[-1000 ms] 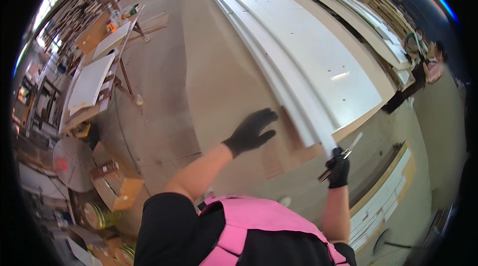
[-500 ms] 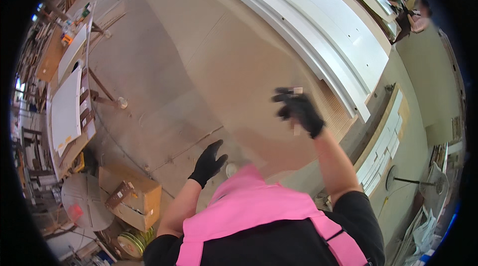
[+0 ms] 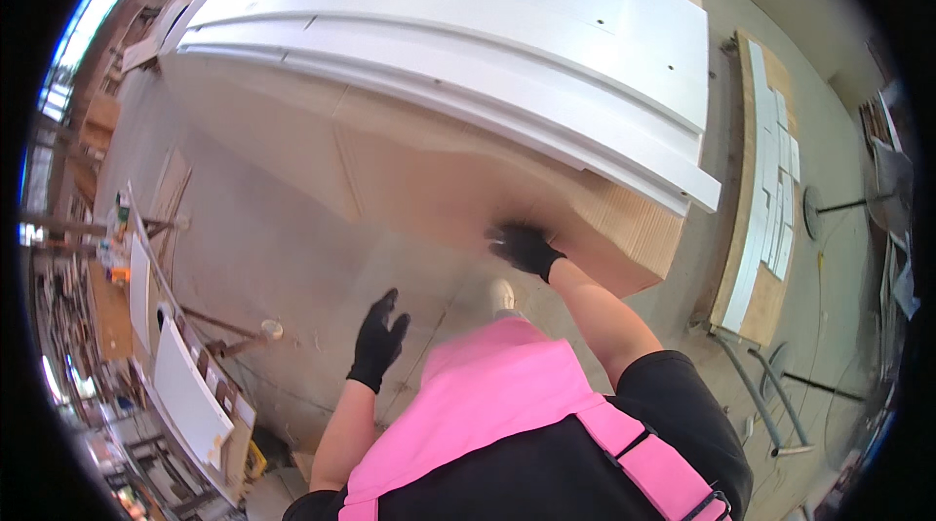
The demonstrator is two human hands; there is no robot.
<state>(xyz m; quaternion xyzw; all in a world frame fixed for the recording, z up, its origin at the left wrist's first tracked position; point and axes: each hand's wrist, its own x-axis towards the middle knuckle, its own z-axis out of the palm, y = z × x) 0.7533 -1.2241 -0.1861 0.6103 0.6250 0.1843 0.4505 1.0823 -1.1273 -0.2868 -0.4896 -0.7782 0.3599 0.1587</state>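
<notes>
Head view, right hand: the right hand (image 3: 524, 248), in a black glove, is pressing against the side of the brown stack (image 3: 439, 180) just under the white panels; it is blurred, so I cannot tell whether the fingers are curling or lying flat.
Head view, left hand: the left hand (image 3: 378, 343), also gloved in black, is hanging over the concrete floor (image 3: 263, 258) with fingers spread apart, gripping nothing and touching nothing.
Head view, stack: the brown stack is sitting directly in front of the person, its corner nearest the right hand.
Head view, panels: long white panels (image 3: 507, 43) are lying flat on top of the stack, overhanging its right edge.
Head view, surroundings: a pallet of white strips (image 3: 770, 190) is standing to the right, well apart from both hands; a white board (image 3: 190, 394) is leaning at lower left.
</notes>
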